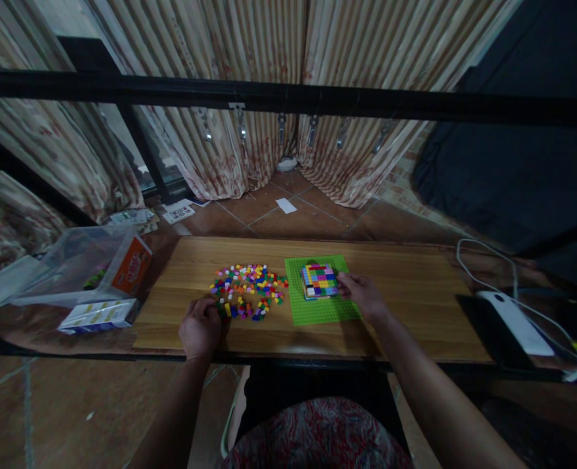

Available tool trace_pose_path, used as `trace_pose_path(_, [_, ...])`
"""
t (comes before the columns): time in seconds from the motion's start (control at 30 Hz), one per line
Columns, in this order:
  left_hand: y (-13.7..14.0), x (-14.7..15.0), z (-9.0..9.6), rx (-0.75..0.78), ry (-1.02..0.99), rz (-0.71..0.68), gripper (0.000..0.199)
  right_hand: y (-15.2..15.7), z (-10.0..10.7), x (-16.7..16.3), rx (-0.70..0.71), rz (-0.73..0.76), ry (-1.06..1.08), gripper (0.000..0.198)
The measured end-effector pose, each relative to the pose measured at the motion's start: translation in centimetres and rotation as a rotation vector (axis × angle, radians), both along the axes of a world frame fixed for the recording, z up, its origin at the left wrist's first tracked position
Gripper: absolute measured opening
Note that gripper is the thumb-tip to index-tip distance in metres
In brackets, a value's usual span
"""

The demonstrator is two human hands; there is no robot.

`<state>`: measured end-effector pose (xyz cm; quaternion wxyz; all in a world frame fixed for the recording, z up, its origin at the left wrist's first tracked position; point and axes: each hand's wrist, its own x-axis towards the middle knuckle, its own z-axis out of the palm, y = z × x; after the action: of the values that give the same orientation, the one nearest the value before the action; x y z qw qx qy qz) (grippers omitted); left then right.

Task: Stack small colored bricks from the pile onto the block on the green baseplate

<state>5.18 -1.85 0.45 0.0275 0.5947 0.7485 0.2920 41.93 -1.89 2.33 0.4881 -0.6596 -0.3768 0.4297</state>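
A bright green baseplate [299,314] lies on the wooden board. On it stands a low block [320,281] built of toy bricks in many colours. My right hand [365,296] reaches in from the right, thumb and fingers pinched together at the block's right edge. Whether a small brick sits between those fingertips is too small to tell. To the left of the plate, loose toy bricks [247,283] are spread in a colourful pile. My left hand [200,327] rests at the pile's lower left edge, fingers curled inward. Its fingertips and anything in them are hidden.
A clear plastic bin [81,260] with an orange label and a white-blue box [100,315] stand at the left. At the right lie a white device [516,324], a dark flat panel [488,329] and a white cable [513,270]. A black bar [288,98] with hanging clips crosses beyond the board [410,326].
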Motion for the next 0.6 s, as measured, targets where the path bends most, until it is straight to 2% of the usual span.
trace_pose_path(0.1, [0.0,0.1,0.1,-0.004,-0.003,0.004,0.021,0.0,-0.2,-0.4,-0.003,-0.026,0.007,0.042])
trace_pose_path(0.4, [-0.1,0.2,0.1,-0.011,-0.01,0.009,0.021,-0.2,-0.7,-1.3,0.031,-0.065,-0.189,0.042])
trace_pose_path(0.6, [-0.1,0.4,0.3,-0.023,0.001,0.017,0.023,-0.7,-0.8,-1.7,0.027,-0.116,-0.125,0.045])
